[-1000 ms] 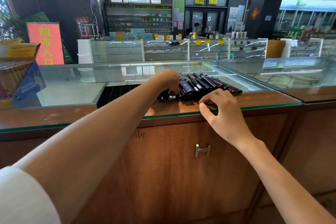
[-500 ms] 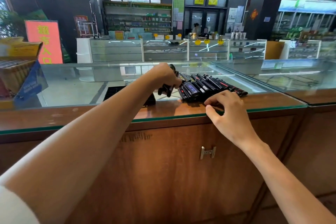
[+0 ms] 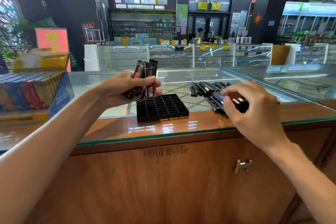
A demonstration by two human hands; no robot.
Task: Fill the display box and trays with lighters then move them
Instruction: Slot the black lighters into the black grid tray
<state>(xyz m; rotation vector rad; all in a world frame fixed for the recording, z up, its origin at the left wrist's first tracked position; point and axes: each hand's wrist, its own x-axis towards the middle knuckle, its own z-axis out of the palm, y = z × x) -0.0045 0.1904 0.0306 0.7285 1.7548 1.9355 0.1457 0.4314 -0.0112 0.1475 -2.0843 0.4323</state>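
A bundle of lighters [image 3: 145, 80] stands upright in our left hand [image 3: 118, 89], fingers and thumb wrapped round it. Just below that hand, to its right, the black gridded tray [image 3: 161, 108] lies on the worktop [image 3: 163, 129]. Our right hand [image 3: 254, 109] curls over the loose lighters [image 3: 205, 87] right of the tray; blur keeps us from telling whether it grips any. Left of our left hand sits the display box [image 3: 36, 87].

Centre frame, your tray [image 3: 161, 106] is black, a grid of square cells. The lighters [image 3: 147, 76] left of centre are black with red print. The counter [image 3: 112, 129] is reddish-brown wood. Far left, the display box [image 3: 31, 89] shows blue, red and yellow.
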